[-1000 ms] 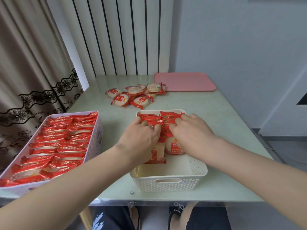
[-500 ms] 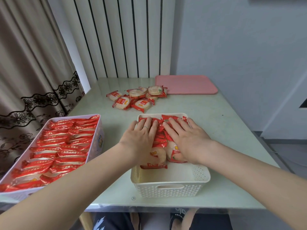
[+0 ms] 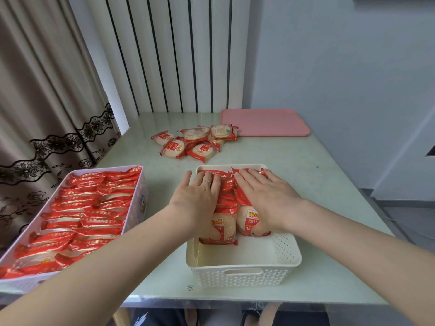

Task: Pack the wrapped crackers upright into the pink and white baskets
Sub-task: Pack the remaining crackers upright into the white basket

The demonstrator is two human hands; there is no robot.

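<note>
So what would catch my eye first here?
Probably both hands, left hand and right hand, pressing flat on red wrapped crackers in the white basket at the table's near edge. To its left, the pink basket is packed full, and a loose pile of crackers lies farther back.

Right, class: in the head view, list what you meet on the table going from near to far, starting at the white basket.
White basket → left hand and right hand pressing flat on the packed crackers → loose pile of wrapped crackers → pink lid at the far edge.
</note>
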